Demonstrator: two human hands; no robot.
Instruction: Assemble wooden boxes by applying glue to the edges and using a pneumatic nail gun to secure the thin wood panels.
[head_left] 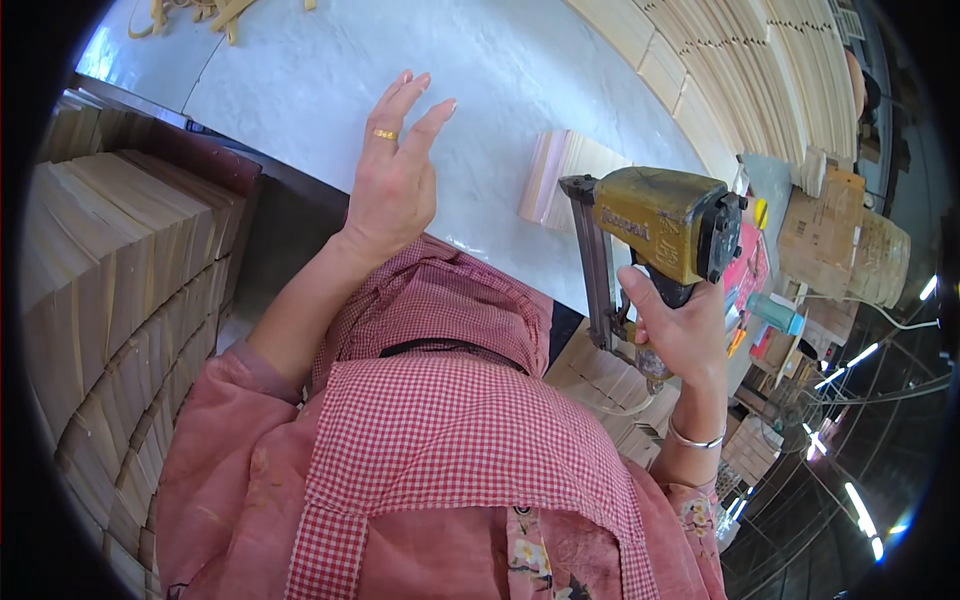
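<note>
My right hand (680,325) is wrapped around the handle of a pneumatic nail gun (655,215) with a worn yellow body and a dark magazine. The gun is held up over the near right edge of the grey-white worktable (300,90). Beyond its nose, a small stack of thin wooden boards (570,172) rests on the table. My left hand (397,175), a gold ring on one finger, hovers over the table's near edge. Its fingers are stretched out and apart, and it holds nothing.
Tall stacks of wooden pieces (120,240) stand at my left. Long rows of thin wooden boards (740,60) fill the far right of the table. Yellowish strips (225,15) lie at the far left. Cardboard boxes (825,225) and a teal bottle (775,313) are at the right.
</note>
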